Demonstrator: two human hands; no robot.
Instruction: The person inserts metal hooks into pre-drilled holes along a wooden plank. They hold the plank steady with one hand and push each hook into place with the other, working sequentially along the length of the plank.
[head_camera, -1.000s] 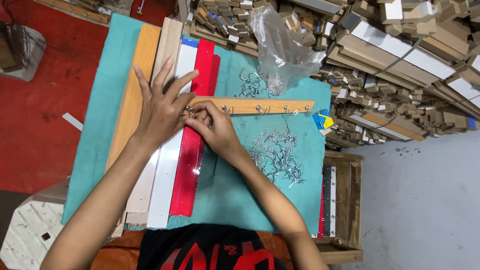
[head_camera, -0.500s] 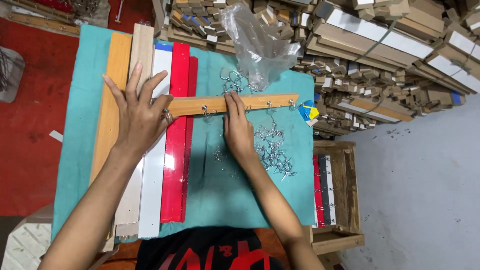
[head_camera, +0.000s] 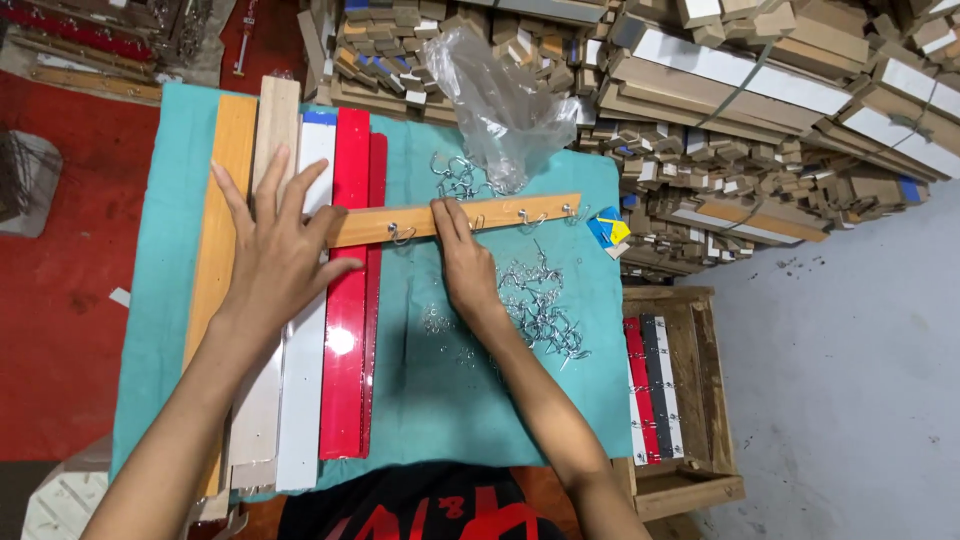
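On teal cloth: wooden hook rail pinned flat for steadiness by left hand, fingers spread; right hand fingertips pressed together on rail, loose metal hooks beside.

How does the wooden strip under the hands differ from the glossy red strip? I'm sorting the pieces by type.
The wooden strip lies crosswise under the right hand and left hand; the red strip lies lengthwise beneath it. The wooden strip is bare wood colour with metal hooks along it; the red strip is glossy, showing none. Both are long and flat.
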